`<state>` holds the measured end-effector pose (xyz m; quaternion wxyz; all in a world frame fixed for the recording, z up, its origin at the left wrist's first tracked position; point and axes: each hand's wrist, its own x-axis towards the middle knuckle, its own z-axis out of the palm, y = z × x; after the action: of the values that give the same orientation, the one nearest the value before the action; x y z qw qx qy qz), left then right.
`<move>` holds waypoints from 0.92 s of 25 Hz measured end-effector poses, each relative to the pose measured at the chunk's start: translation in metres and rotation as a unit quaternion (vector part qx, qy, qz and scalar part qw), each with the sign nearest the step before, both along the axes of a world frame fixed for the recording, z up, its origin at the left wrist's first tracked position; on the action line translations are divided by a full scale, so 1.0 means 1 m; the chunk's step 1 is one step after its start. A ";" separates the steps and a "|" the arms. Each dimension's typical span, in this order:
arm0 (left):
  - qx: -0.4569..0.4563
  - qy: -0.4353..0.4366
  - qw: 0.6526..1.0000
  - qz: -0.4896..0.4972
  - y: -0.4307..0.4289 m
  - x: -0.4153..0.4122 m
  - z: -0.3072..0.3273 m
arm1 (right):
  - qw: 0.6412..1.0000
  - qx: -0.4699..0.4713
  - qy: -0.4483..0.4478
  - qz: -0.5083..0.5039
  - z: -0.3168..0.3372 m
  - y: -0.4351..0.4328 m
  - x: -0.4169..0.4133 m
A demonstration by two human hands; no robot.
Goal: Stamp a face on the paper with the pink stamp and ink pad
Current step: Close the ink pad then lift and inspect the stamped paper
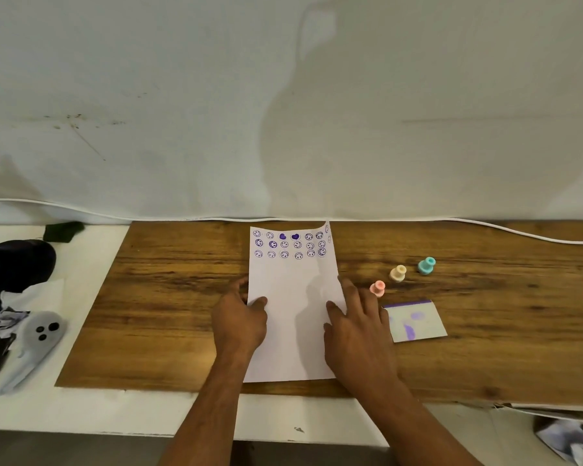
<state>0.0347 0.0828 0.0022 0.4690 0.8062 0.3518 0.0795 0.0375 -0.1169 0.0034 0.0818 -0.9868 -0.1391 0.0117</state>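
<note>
A white paper lies on the wooden board, with three rows of purple stamped faces and two hearts along its far end. My left hand rests flat on the paper's left edge, thumb on the sheet. My right hand lies spread on the right edge. Neither hand holds anything. The pink stamp stands upright just right of my right fingers. The ink pad, a white box smeared with purple, sits right of my right hand.
A cream stamp and a teal stamp stand behind the pink one. A white cable runs along the wall. A grey case and dark items lie at the left; crumpled paper lies bottom right.
</note>
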 end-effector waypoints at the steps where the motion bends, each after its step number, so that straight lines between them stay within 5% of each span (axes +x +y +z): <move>1: 0.011 0.002 1.000 -0.003 0.000 0.000 0.000 | 1.000 -0.002 -0.001 0.002 0.000 0.001 0.000; 7: 0.062 0.014 0.998 -0.017 -0.004 0.001 -0.001 | 0.993 0.004 0.107 0.050 -0.006 0.003 -0.002; 12: 0.262 0.054 0.950 -0.161 -0.008 -0.007 -0.006 | 0.992 0.006 0.119 0.052 -0.003 0.002 0.000; 23: 0.264 0.077 0.936 -0.219 -0.013 -0.010 -0.014 | 0.990 0.039 0.129 0.038 -0.001 -0.002 0.006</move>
<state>0.0248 0.0697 -0.0118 0.2164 0.9617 0.1682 0.0026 0.0432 -0.1186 0.0025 0.1369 -0.9670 -0.1654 0.1369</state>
